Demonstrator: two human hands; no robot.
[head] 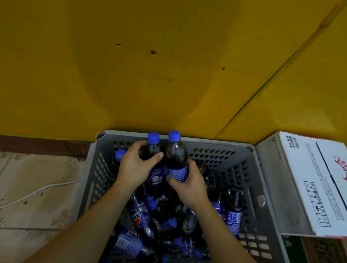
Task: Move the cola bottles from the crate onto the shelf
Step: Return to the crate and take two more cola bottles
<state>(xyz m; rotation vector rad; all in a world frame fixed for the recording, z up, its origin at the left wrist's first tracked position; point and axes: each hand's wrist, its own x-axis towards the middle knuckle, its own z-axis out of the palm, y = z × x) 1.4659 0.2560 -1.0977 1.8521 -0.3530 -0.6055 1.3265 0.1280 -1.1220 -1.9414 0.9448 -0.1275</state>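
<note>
I see my left hand (134, 170) and right hand (187, 185) each grasping an upright cola bottle (153, 150), caps up; the bottles' bases below the hands are hidden, apparently inside the crate (245, 173).

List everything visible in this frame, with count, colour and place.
held cola bottles: two, dark with blue caps, upright above the crate's far end
loose cola bottles: many, count unclear, mostly lying piled in the crate
crate: one, grey, perforated, on the floor by the wall
wall: yellow, behind the crate
carton: one, white with red print, right of the crate
cable: one, white, on the tiled floor, left
left hand: grip on the left bottle
right hand: grip on the right bottle
</note>
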